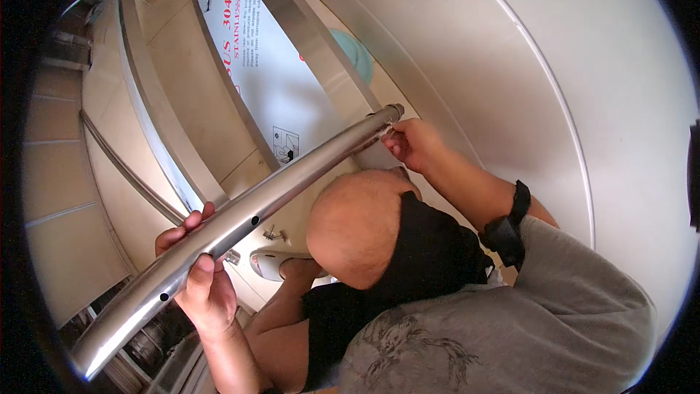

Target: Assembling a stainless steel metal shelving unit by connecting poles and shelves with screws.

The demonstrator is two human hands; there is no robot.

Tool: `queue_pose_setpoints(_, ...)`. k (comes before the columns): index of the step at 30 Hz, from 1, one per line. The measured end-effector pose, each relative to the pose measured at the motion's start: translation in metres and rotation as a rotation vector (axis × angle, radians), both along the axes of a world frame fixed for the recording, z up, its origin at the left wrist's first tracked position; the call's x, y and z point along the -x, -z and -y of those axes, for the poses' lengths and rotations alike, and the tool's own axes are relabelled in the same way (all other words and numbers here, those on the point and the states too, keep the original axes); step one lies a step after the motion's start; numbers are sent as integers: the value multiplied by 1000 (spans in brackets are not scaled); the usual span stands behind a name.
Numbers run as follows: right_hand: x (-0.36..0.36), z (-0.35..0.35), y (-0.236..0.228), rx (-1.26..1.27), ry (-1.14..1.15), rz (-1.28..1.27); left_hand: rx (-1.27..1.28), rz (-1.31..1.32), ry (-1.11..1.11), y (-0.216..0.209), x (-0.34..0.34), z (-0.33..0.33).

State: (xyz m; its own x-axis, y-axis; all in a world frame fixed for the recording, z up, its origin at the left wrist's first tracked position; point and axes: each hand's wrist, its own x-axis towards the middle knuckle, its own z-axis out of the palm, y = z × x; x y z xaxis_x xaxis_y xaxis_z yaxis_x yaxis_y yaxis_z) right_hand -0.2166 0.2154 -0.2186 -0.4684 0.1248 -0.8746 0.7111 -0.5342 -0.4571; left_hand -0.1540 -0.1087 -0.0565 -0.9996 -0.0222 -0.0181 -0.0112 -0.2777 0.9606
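Note:
A long brushed stainless-steel tube (pixel 292 175) runs diagonally from the lower left to the upper right, with small round holes in its side. My left hand (pixel 204 284) is closed round its lower part, the thumb on the near side by a hole and the fingers over the far side. At the tube's upper end, my right hand (pixel 415 144) is closed in a pinch against the underside. A tiny whitish bit shows at those fingertips, too small to name. Beyond the tube lie steel frame bars (pixel 164 109) and a panel under printed pale-blue film (pixel 284 98).
A smooth white wall (pixel 539 95) curves along my right side. A pale green basin (pixel 354 55) stands behind the frame. On the tiled floor (pixel 251 175) lies a small metal fitting (pixel 273 234) near my slipper (pixel 268 264). Metal pieces (pixel 149 343) are stacked at the lower left.

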Motion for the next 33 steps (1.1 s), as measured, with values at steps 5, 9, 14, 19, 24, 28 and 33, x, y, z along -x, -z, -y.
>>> queue_pose_setpoints(5,3,6,-13,-130,-103,7,24,-15,-11,2,-4,1)
queue_pose_setpoints(9,-3,5,-5,-161,-175,21,52,-25,7,0,-4,-1)
queue_pose_setpoints(14,-18,-1,6,-564,-552,-343,71,-18,-13,-1,-4,2)
queue_pose_setpoints(19,-22,-32,45,-1360,-969,-1002,90,-11,-36,1,1,2)
queue_pose_setpoints(24,-10,-54,38,-1590,-1266,-1359,49,34,-44,4,0,-5)
queue_pose_setpoints(28,-13,-51,34,-1475,-1111,-1361,30,25,-36,3,0,-4)
queue_pose_setpoints(33,-19,-41,40,-641,-660,-817,16,29,-87,4,0,-6)
